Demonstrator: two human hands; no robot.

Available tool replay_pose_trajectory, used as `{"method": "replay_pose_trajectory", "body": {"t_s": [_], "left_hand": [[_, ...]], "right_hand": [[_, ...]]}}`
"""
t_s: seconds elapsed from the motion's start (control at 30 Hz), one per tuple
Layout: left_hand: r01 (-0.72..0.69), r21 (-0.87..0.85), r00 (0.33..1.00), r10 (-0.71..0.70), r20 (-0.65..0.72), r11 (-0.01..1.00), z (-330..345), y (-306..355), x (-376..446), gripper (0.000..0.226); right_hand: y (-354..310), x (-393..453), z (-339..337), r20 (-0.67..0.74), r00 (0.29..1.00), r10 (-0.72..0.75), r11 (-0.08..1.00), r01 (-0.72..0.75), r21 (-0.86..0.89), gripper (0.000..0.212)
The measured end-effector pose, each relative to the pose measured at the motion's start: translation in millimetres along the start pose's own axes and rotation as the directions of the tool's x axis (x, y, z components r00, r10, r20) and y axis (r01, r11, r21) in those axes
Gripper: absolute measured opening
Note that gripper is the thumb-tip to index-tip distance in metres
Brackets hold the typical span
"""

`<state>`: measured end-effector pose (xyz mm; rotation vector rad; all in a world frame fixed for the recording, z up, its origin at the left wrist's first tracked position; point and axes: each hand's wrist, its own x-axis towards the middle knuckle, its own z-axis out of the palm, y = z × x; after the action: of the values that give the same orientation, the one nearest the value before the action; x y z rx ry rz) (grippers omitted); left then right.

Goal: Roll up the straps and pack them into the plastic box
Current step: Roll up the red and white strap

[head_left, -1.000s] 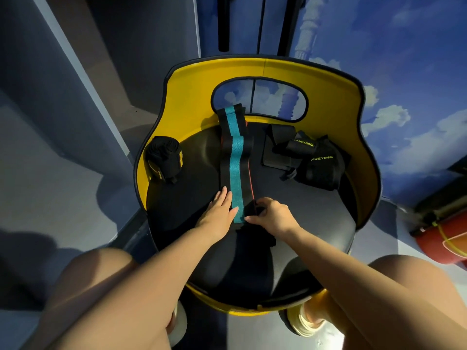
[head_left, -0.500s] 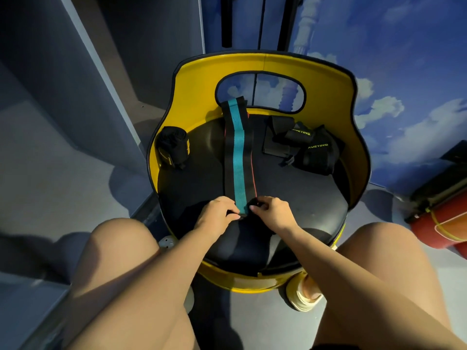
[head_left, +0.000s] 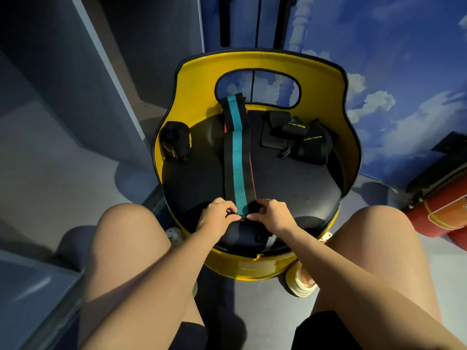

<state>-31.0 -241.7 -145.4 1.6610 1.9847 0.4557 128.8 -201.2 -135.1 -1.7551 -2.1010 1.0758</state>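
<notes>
Hands (head_left: 218, 216) apparently pinching strap (head_left: 237, 157) end

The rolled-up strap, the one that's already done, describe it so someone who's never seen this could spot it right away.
Find the yellow chair with the round black seat. On the seat's far left edge, against the yellow wall, stands the rolled strap: a compact black bundle with yellow trim. Unlike the teal-striped strap lying flat, it is tightly wound.

- Left hand (head_left: 219, 215) and right hand (head_left: 271, 215): bare, no rings or wristbands visible.
- Forearms: bare, sleeveless.
- Black shorts (head_left: 326, 332) on both thighs.
- Below the right hand, a cream shoe (head_left: 300, 284), possibly a sandal.
</notes>
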Motion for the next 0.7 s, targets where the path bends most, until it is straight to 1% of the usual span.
{"method": "replay_pose_trajectory", "body": {"t_s": [0.1, 0.2, 0.3, 0.4, 0.53, 0.6, 0.7], "left_hand": [[0.003, -0.032, 1.000, -0.004, -0.027, 0.999, 6.0, -0.1, -6.5, 0.016], [-0.017, -0.042, 1.000, 0.016, -0.017, 0.999, 8.5, -1.0, -10.9, 0.016], [-0.058, 0.008, 0.998, 0.058, 0.010, 0.998, 7.0, -1.2, -13.5, 0.017], [-0.117, 0.085, 0.992, 0.113, 0.048, 0.989, 4.6, -0.9, -13.8, 0.018], [-0.132, 0.075, 0.986, 0.123, 0.113, 0.988, -0.3, -2.8, -11.9, 0.017], [-0.138, 0.070, 0.983, 0.128, 0.128, 0.988, -2.0, -2.5, -12.9, 0.018], [-0.172, 0.142, 0.980, 0.155, 0.123, 0.975, -3.7, -1.5, -15.9, 0.021]], "right_hand": [[4.9, -3.0, 3.0, -0.032, 0.999, 0.007, 1.000, -0.006, 0.011, 0.057], [7.1, -7.9, 3.1, -0.043, 0.999, 0.003, 0.999, -0.002, 0.039, 0.053], [7.7, -12.5, 2.5, -0.042, 0.999, -0.009, 0.997, 0.011, 0.070, 0.055], [9.1, -14.9, 5.0, -0.044, 0.999, -0.027, 0.998, 0.030, 0.057, 0.057], [9.8, -18.2, 11.3, -0.046, 0.998, -0.053, 0.999, 0.053, 0.004, 0.053], [11.3, -18.4, 12.7, -0.054, 0.997, -0.048, 0.999, 0.048, 0.005, 0.052], [12.2, -18.0, 13.3, -0.051, 0.997, -0.049, 0.999, 0.050, 0.003, 0.052]]}}
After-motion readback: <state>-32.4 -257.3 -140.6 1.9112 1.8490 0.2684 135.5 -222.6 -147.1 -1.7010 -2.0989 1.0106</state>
